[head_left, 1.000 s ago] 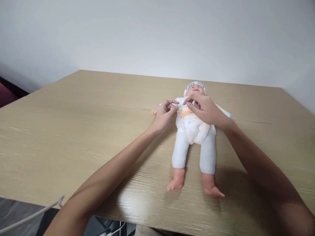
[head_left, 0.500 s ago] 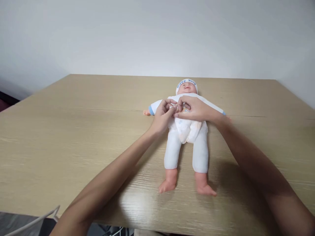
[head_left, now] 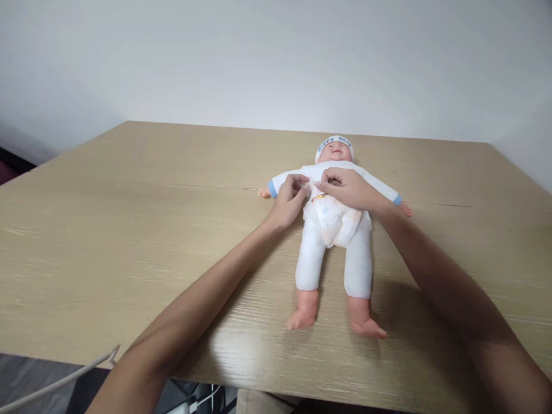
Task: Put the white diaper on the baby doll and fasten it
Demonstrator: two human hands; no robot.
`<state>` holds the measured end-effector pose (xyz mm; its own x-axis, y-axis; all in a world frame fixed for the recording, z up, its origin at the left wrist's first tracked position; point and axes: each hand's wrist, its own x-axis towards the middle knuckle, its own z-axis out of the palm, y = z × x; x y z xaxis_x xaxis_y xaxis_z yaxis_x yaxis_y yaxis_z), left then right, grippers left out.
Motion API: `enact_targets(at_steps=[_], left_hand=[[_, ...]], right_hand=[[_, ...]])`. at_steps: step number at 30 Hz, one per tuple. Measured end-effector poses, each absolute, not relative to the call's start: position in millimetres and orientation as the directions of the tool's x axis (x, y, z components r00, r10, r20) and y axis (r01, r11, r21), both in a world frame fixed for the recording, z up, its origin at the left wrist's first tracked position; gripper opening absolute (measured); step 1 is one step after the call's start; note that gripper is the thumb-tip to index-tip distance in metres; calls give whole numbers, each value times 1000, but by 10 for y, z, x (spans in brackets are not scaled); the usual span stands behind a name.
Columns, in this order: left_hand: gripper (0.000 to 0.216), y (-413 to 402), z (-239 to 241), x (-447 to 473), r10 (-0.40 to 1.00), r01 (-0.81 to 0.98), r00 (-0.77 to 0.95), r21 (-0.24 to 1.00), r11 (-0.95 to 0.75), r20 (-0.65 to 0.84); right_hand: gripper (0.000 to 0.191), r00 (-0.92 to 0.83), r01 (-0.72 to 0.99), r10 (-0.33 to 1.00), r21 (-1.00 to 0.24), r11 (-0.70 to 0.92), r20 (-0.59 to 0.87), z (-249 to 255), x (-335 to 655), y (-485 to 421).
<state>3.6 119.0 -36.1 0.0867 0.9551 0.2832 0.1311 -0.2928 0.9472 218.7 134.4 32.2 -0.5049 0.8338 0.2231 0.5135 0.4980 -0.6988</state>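
A baby doll in white clothes and a white cap lies on its back on the wooden table, head away from me. A white diaper with a pale print wraps its hips. My left hand is closed in a pinch on the diaper's waistband at the doll's side. My right hand lies across the doll's belly, its fingers pinched on the top edge of the diaper. The two hands almost meet at the waist.
A plain white wall stands behind the table. A white cable hangs below the table's near edge at the left. The table's front edge runs close to my forearms.
Both hands stay at the doll's waist; the right hand's fingers have shifted a little on the diaper's top edge. The view has shifted slightly.
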Motion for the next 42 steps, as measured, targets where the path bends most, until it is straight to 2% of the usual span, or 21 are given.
enact_targets(at_steps=[5,9,14,18,21,24,27,31,35,39,42], left_hand=[[20,1208,-408,35,969,42,148,978,-205,197],[28,1213,-340,43,965,-9,221,989,-145,143],[29,1208,-328,97,971,3,184,988,-157,154],[17,1137,-322,130,969,104,63,964,-244,239],[18,1046,-309,125,925,207,12,905,-373,379],[17,961,-299,110,835,330,56,779,-534,548],[23,901,-292,99,757,397,151,662,-636,636],[41,866,-302,75,737,430,223,614,-662,638],[58,880,-359,25,698,421,309,565,-709,646],[70,918,-425,-18,626,391,406,493,-778,666],[77,962,-424,-38,633,400,453,492,-773,628]], right_hand=[[40,-515,474,832,-741,475,205,366,2201,1331],[37,-538,464,817,-737,491,206,362,2226,1353],[37,-489,521,841,-696,495,231,381,2220,1344],[30,-486,553,830,-640,533,272,404,2212,1334],[25,-506,524,817,-654,546,277,392,2228,1350],[23,-499,494,818,-681,541,287,365,2258,1377],[27,-481,458,829,-725,514,285,340,2296,1410],[27,-509,399,824,-779,483,250,328,2344,1441],[20,-525,401,815,-773,492,246,362,2374,1405],[17,-474,407,815,-739,538,332,461,2397,1319],[16,-373,422,838,-731,536,399,571,2395,1217]])
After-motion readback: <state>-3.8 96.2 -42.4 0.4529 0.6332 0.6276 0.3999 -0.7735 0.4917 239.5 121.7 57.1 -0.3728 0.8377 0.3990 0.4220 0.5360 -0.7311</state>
